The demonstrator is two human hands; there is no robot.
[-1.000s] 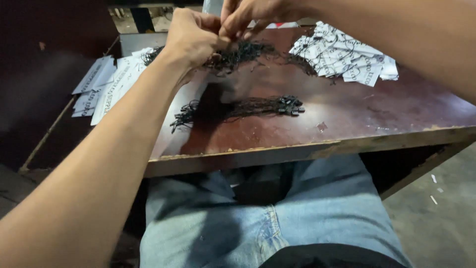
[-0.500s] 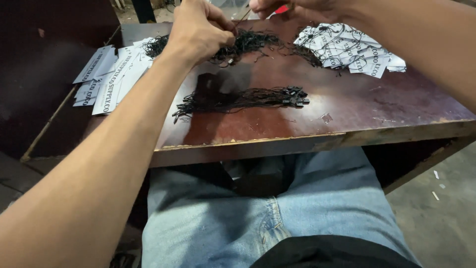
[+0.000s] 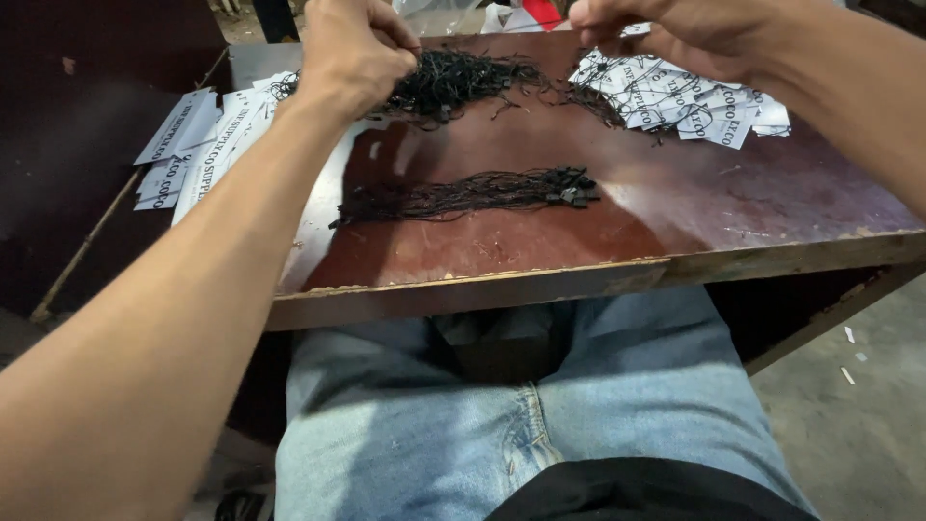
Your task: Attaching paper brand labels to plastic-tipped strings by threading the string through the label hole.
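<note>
Head view, looking down over blue jeans [image 3: 540,425] to a reddish-brown wooden surface [image 3: 675,222]: the left hand [image 3: 352,53] sits at the far edge with its fingers curled shut, pinching into the near side of a loose tangled heap of black strings [image 3: 463,82]. The right hand [image 3: 675,29] is raised at the top of the frame above a scattered pile of white paper tags [image 3: 685,101]; its fingers are bent inward, but whether they grip a strand or a tag I cannot tell, since the fingertips are cut off by the frame edge. Nearer the body lies a straightened bundle of black strings [image 3: 463,193], its small plastic ends gathered at the right. A second stack of white tags [image 3: 193,154] fans out at the left, partly overhanging the surface edge. The likeliest trouble, as I judge it, is the heap itself: pulling one strand from a snarl can drag several along and tighten knots. A sweep of the left forearm could also knock the overhanging tags to the floor [image 3: 849,425], and stray strands trailing toward the right pile may catch tags and scatter them.
</note>
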